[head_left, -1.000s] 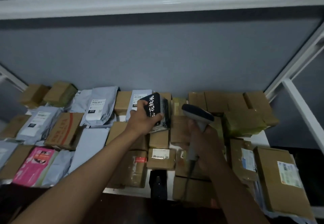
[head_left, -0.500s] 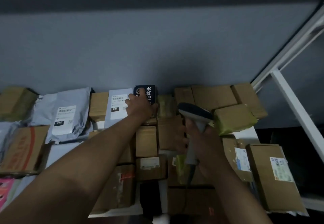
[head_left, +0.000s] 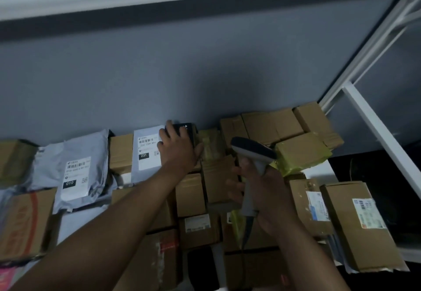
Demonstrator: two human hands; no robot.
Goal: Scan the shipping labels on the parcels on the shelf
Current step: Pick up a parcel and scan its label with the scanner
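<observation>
Your shelf (head_left: pixel 378 136) is crowded with parcels (head_left: pixel 355 224). Your left hand (head_left: pixel 180 149) lies flat, fingers spread, on the black box (head_left: pixel 185 129) by the back wall; your right hand (head_left: pixel 266 197) grips the scanner (head_left: pixel 252 154). Next, I judge, aim it at a visible label (head_left: pixel 148 151).

The left hand (head_left: pixel 180 148) covers most of the black box (head_left: pixel 185 129), hiding its print. At nine o'clock, a red-striped carton (head_left: pixel 25 218) is cut by the frame edge. The label (head_left: pixel 366 213) at three o'clock is too blurred to read.
</observation>
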